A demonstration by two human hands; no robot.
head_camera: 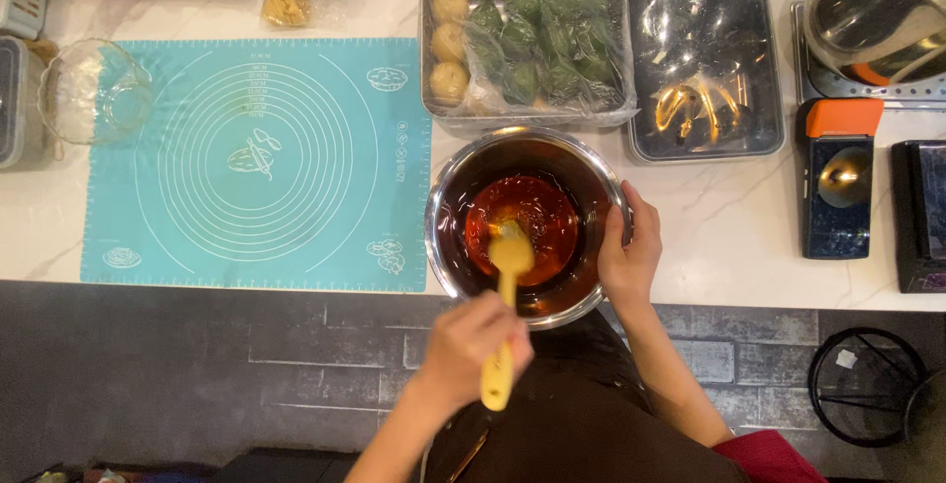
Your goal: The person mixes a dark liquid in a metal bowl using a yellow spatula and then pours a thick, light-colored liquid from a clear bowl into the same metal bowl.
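A steel mixing bowl (448, 197) stands at the counter's front edge with a dark red-orange liquid (537, 209) in it. My left hand (471, 347) is closed around the handle of a yellow spatula (509, 258), just in front of the bowl's near rim. The spatula's blade dips into the liquid. My right hand (629, 246) grips the bowl's right rim, thumb over the edge.
A turquoise baking mat (256, 163) lies left of the bowl, a glass bowl (94, 91) on its corner. Behind are a wrapped tray of green and tan balls (527, 44), an empty steel tray (705, 69), a pot (877, 15) and two scales (838, 187).
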